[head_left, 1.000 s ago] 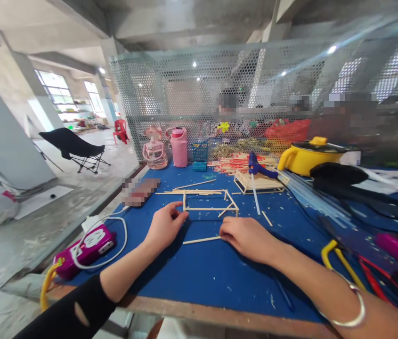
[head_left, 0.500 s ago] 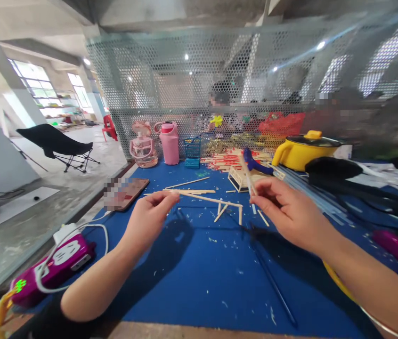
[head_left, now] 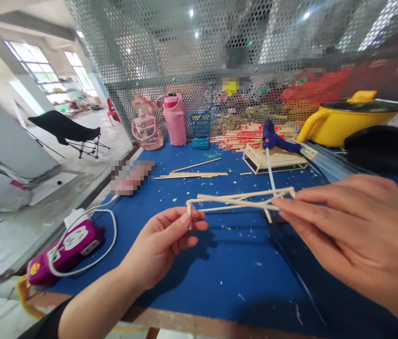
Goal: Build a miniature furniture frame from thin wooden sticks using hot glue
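Stick frame (head_left: 255, 192) hangs mid-view above the blue worktop (head_left: 220, 268); the left hand (head_left: 163, 242) has its grip pinching a corner post (head_left: 189, 207); the right hand's (head_left: 354, 230) grip pinches a slim stick (head_left: 234, 201), perhaps unattached, overlap hides it; several sides look joined; loose sticks (head_left: 191, 176) upper centre lie unused.

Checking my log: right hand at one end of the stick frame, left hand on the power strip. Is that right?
The head view shows the left hand at the other end of the stick frame, not on the power strip; the rest stands.
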`<state>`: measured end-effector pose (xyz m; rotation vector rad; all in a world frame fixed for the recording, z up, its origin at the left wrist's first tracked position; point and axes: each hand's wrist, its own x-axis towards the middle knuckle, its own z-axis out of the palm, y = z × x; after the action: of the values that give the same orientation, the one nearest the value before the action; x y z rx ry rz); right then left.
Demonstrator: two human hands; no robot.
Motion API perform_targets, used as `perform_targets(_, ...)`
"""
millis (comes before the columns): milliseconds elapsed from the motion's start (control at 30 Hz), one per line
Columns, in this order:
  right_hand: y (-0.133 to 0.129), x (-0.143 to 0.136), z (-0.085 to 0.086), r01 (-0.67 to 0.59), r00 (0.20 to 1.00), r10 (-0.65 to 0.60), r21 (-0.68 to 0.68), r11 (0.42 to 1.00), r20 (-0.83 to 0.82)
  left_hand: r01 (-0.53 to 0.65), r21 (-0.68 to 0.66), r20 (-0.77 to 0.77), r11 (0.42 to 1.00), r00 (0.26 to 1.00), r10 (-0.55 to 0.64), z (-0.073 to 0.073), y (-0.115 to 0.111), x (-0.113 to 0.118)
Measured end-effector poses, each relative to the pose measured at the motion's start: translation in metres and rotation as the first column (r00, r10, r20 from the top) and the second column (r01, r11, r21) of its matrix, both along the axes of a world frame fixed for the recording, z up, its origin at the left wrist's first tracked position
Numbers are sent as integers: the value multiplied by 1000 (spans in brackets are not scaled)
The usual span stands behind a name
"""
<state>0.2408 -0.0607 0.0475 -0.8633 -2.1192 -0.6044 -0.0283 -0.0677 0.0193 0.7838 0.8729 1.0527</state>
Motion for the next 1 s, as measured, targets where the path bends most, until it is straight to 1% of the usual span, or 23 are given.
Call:
perform_targets(133, 2, -2, -1, -26, 994, 31, -50, 998, 102, 1, 32, 4, 999, 1000, -1, -1, -4, -1)
perform_targets(300, 4, -6, 0, 24, 996, -17, -87, 996, 82, 57, 32, 8, 998, 998, -57, 1, -2, 0)
perform_targets(467, 6, -10, 0, -24, 995, 33, -87, 996, 96, 61, 35, -26, 997, 998, -60, 0, -3, -1)
perform_targets(567, 6, -13, -1, -36, 993, 47, -103, 994, 105, 70, 41, -6, 997, 998, -70, -1, -3, -1)
perform_targets(733, 3, -14, -5, -28, 994, 43, -149, 988, 97, 23, -11, -18, 1000, 1000, -23, 0, -2, 0)
perform_targets(900, 6, -13, -7, -23, 995, 37, -138, 990, 98, -8, -57, -36, 998, 999, 6, 3, -3, -1)
perform_targets(1000, 7, -12, -9, -53, 998, 58, -140, 989, 35, -41, -86, -67, 995, 997, 35, 4, -2, -1)
